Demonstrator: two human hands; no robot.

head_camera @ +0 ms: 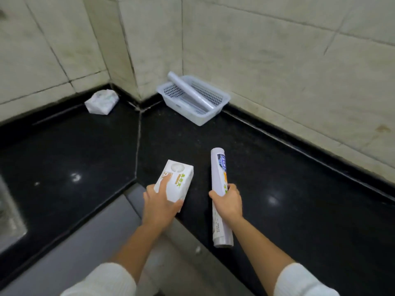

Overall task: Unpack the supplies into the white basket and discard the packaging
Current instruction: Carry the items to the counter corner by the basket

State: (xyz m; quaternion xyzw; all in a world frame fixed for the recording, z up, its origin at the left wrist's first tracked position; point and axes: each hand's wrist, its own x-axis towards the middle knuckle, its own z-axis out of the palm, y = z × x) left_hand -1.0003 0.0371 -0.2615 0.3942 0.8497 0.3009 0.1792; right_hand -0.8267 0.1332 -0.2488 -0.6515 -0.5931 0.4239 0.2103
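My left hand grips a white carton box with green and orange print, held over the front edge of the black counter. My right hand is closed around the middle of a white wrapped roll with a printed label; the roll points away from me. The white perforated basket sits in the far corner against the tiled wall. One clear plastic roll lies diagonally inside it, its upper end resting over the back rim.
A crumpled white plastic package lies on the counter at the far left by the wall. A metal sink edge shows at the left. Grey cabinet fronts run below the counter edge.
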